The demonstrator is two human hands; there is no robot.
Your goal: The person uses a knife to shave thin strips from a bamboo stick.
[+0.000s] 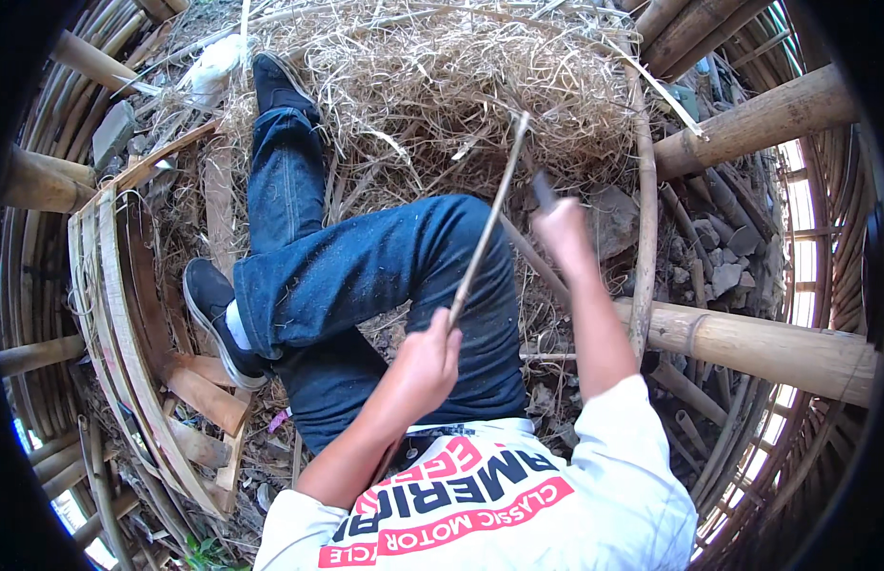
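My left hand (425, 366) is closed round the lower end of a thin bamboo strip (489, 224), which slants up and away to the right across my raised knee. To the right of the strip, my right hand (564, 231) is wrapped round a knife (543, 190). The knife points away from me beside the strip's far part; motion blurs its blade, so I cannot tell whether it touches the strip. Beyond both hands lies a heap of pale curled shavings (451, 81).
My jeans-clad legs (356, 266) are folded in front of me. Long split bamboo strips (104, 333) curve along the left. Thick bamboo poles (746, 347) jut in at the right, near grey stones (727, 271). A white bag-like thing (218, 67) lies at the far left.
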